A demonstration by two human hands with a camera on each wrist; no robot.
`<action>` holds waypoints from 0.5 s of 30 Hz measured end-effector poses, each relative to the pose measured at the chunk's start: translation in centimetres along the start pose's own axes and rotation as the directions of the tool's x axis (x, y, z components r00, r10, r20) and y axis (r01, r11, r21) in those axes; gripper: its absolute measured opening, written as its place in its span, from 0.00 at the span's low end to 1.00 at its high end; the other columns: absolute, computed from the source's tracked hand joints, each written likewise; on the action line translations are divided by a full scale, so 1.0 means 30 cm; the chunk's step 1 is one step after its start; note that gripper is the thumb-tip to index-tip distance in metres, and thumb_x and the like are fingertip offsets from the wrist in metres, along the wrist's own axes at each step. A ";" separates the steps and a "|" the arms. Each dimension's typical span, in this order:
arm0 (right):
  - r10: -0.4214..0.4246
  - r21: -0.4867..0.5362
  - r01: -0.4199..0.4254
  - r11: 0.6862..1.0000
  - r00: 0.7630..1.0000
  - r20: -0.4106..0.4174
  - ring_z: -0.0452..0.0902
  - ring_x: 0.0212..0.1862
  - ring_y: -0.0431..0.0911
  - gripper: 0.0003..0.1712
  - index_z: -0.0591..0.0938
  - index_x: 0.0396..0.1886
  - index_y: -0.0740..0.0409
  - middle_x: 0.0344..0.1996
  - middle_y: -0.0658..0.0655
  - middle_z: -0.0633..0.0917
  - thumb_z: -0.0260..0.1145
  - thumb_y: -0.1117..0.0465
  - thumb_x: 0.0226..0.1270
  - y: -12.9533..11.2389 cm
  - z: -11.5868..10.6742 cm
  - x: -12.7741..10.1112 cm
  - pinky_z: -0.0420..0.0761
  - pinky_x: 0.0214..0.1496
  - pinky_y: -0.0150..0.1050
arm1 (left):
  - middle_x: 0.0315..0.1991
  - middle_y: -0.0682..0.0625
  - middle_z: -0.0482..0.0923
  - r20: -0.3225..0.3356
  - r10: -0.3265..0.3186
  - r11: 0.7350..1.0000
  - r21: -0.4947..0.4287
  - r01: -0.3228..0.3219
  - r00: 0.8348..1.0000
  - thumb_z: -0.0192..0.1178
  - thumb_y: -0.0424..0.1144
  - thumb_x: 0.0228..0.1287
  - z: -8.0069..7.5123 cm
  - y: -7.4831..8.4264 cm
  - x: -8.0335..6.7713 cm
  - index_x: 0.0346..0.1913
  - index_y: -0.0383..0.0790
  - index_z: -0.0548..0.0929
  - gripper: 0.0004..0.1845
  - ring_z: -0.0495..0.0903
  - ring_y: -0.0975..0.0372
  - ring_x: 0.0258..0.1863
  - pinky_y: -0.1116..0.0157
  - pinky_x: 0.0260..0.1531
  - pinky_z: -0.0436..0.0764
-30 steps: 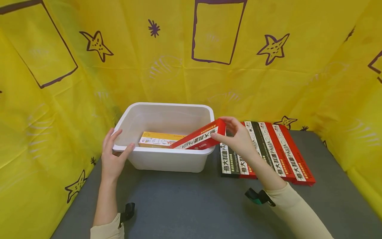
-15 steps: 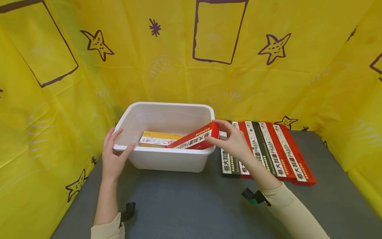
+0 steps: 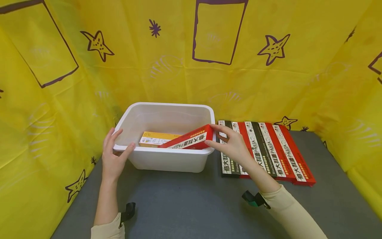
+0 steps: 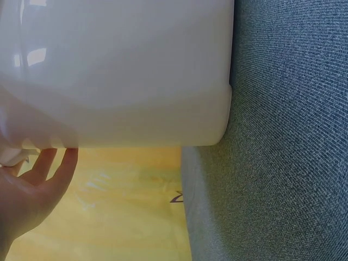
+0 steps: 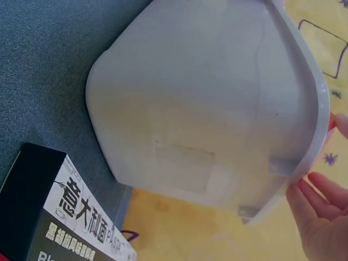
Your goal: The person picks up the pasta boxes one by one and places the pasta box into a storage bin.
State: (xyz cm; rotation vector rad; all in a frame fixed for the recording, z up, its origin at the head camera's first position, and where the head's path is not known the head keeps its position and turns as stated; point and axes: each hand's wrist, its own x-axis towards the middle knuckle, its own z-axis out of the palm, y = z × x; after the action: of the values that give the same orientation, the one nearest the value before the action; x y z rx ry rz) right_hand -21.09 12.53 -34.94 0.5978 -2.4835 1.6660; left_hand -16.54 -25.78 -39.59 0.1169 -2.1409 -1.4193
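Note:
A white plastic bin (image 3: 168,161) stands on the dark table. My left hand (image 3: 114,159) grips its front-left corner, thumb over the front rim and fingers along the left side; the left wrist view shows these fingers against the bin's wall. Slanting inside the bin is a red pasta box (image 3: 191,137), its right end raised near the rim. My right hand (image 3: 231,144) pinches that end between thumb and index finger. In the right wrist view the other fingers (image 5: 318,198) are at the rim's outside. A yellow and white pasta box (image 3: 158,138) lies lower in the bin, partly covered by the red one.
Right of the bin, several red and black pasta boxes (image 3: 273,149) lie side by side on the grey table (image 3: 185,205); one black box (image 5: 70,212) is close to the bin in the right wrist view. A yellow patterned cloth (image 3: 167,76) hangs behind and along both sides.
My right hand has moved left and slightly down, lowering the red pasta box further into the bin, over more of the yellow one. My left hand has stayed on the rim.

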 end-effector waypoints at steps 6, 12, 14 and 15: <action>-0.013 0.018 0.012 1.000 1.000 0.013 0.74 0.61 0.56 0.30 0.76 0.61 0.69 0.59 0.64 0.78 0.73 0.68 0.57 -0.102 -0.008 -0.033 0.76 0.56 0.40 | 0.73 0.58 0.56 0.000 -0.009 1.000 -0.008 0.009 1.000 0.70 0.37 0.55 0.000 0.004 0.000 0.67 0.48 0.74 0.34 0.57 0.57 0.70 0.57 0.59 0.67; -0.016 0.072 0.017 0.997 1.000 -0.007 0.73 0.61 0.57 0.29 0.76 0.59 0.71 0.57 0.66 0.78 0.72 0.71 0.57 -0.092 -0.015 -0.047 0.76 0.57 0.47 | 0.74 0.55 0.56 0.000 -0.024 1.000 -0.008 0.024 1.000 0.70 0.38 0.56 0.000 0.001 0.002 0.68 0.48 0.73 0.34 0.56 0.56 0.71 0.56 0.59 0.66; -0.010 0.078 0.011 0.997 1.000 -0.018 0.74 0.61 0.56 0.29 0.77 0.59 0.68 0.57 0.65 0.79 0.73 0.70 0.57 -0.055 -0.018 -0.046 0.76 0.57 0.45 | 0.74 0.56 0.56 0.003 -0.025 1.000 -0.006 0.025 1.000 0.70 0.38 0.56 -0.001 0.002 0.002 0.67 0.49 0.74 0.34 0.57 0.57 0.71 0.54 0.59 0.66; -0.003 0.072 0.005 0.997 1.000 -0.023 0.75 0.61 0.55 0.29 0.77 0.60 0.66 0.57 0.63 0.79 0.73 0.69 0.57 -0.037 -0.020 -0.047 0.77 0.56 0.43 | 0.74 0.56 0.56 0.003 -0.027 1.000 -0.006 0.027 1.000 0.70 0.38 0.56 -0.001 0.002 0.001 0.67 0.49 0.74 0.34 0.57 0.57 0.71 0.54 0.59 0.66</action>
State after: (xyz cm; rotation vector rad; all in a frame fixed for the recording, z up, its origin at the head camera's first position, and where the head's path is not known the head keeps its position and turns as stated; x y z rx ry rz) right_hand -19.48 13.08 -34.13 0.5868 -2.4139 1.7578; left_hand -16.53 -25.79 -39.51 0.1414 -2.1453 -1.4415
